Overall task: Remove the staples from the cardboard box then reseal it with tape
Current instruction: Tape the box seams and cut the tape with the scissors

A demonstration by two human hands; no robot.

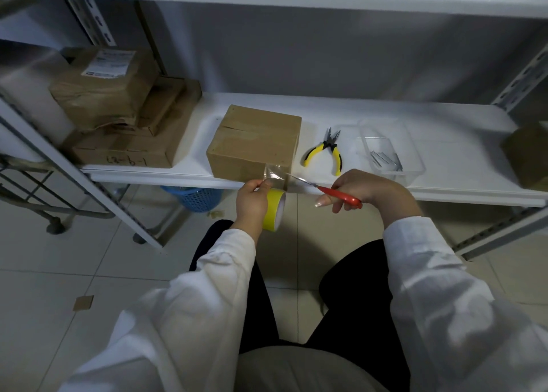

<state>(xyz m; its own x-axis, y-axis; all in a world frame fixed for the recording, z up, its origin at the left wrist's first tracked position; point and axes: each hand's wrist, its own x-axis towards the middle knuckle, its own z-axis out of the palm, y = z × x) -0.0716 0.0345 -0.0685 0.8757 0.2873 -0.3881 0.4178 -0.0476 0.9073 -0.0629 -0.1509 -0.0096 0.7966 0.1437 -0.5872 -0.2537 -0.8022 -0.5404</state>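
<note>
Cardboard box (pixel 255 142): on white shelf (pixel 430 130), at front edge, left of centre; top flaps closed, seam visible across top.
Tape strip (pixel 274 173): clear, stuck to front right corner of box, stretched down off shelf edge to roll.
Tape roll (pixel 274 210): yellow, below shelf edge, just in front of box, held in the air.
Left hand (pixel 252 202): gripping tape roll, fingers curled round it, thumb up at lower end of strip.
Right hand (pixel 361 188): holding scissors by red handles, fingers curled round them, one finger extended downward and to the left.
Scissors (pixel 341 196): blades pointing left, tips at right edge of tape strip; gap between blades too fine to tell.
Pliers (pixel 326 151): yellow handles, flat on shelf, just right of box, nose pointing to the back.
Clear tray (pixel 413 166): on shelf, right of pliers, apart from them.
Staples (pixel 385 159): several metal pieces, inside tray, toward its near side.
Stacked boxes (pixel 118 110): brown, piled at left end of shelf, well apart from tray.
Blue basket (pixel 197 197): on floor under shelf, left of left hand.
Cardboard scrap (pixel 83 302): on floor tiles, lower left.
</note>
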